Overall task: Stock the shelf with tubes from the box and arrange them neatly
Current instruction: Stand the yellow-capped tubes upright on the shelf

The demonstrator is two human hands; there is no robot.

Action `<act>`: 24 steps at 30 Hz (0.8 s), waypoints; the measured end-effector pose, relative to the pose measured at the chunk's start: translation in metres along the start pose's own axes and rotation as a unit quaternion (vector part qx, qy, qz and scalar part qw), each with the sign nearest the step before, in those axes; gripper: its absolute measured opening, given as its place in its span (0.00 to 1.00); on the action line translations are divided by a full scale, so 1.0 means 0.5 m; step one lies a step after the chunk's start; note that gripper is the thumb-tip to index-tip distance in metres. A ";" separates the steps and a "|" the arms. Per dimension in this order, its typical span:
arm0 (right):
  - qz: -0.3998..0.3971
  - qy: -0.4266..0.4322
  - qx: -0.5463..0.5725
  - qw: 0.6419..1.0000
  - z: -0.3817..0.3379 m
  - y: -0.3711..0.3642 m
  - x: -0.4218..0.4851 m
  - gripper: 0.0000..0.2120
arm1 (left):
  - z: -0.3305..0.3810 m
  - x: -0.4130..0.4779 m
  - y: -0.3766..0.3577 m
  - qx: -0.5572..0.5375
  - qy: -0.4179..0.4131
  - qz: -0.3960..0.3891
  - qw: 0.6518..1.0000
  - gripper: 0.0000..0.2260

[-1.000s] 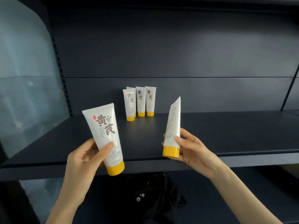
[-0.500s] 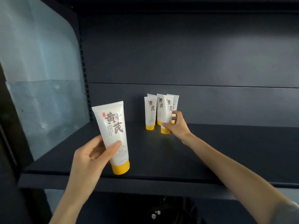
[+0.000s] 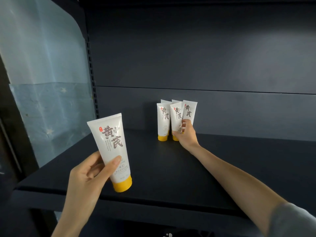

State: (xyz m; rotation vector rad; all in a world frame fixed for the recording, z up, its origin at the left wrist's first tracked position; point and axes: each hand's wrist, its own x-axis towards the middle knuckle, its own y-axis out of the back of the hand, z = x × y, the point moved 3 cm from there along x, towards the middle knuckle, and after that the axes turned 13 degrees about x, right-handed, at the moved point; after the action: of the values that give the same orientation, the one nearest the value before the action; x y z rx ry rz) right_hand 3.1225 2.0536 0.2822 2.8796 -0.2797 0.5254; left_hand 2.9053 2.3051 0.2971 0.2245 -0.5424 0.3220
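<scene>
Tubes (image 3: 189,111), white with yellow caps and large brown Chinese lettering, stood cap-down in a tight cluster near the back of a dark shelf (image 3: 171,168), close to its back panel (image 3: 188,48). Five could be made out: three in front and the tops of two more behind them. The person's right hand (image 3: 187,134) reached in from the lower right, the bare forearm stretched across the shelf. Its thumb and fingers (image 3: 183,124) were clamped around the lower part of the middle front tube (image 3: 176,115), which stood slightly askew just beside its neighbours. That tube's cap was at shelf level; whether it rested there could not be told.

Nearer the viewer, by the shelf's front edge, the left hand (image 3: 89,175) held another tube (image 3: 111,146) of the same kind. It was cap down, its top leaning left and its label facing forward. The thumb lay across the front of the label, and the fingers were curled behind, gripping the tube.

A grey sleeve (image 3: 294,219) showed at the lower right corner. To the left of the shelf was a pale blue sheet (image 3: 42,82), beside a slotted upright post (image 3: 92,82).
</scene>
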 end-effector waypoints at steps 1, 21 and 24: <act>0.001 0.000 -0.008 1.000 0.002 -0.001 0.003 0.26 | -0.002 0.002 -0.002 -0.001 0.003 0.002 1.000 0.13; 0.005 -0.042 -0.039 0.998 -0.024 0.016 -0.002 0.29 | 0.026 0.002 -0.024 0.010 0.003 -0.021 1.000 0.10; -0.008 -0.023 -0.030 0.999 -0.073 0.025 -0.021 0.30 | 0.038 0.011 -0.033 0.016 -0.006 -0.020 1.000 0.12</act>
State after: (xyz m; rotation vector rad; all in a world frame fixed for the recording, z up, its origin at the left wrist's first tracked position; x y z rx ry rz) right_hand 3.0980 2.0514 0.3139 2.8369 -0.2740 0.4410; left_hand 2.9070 2.2856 0.3137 0.2678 -0.5435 0.2902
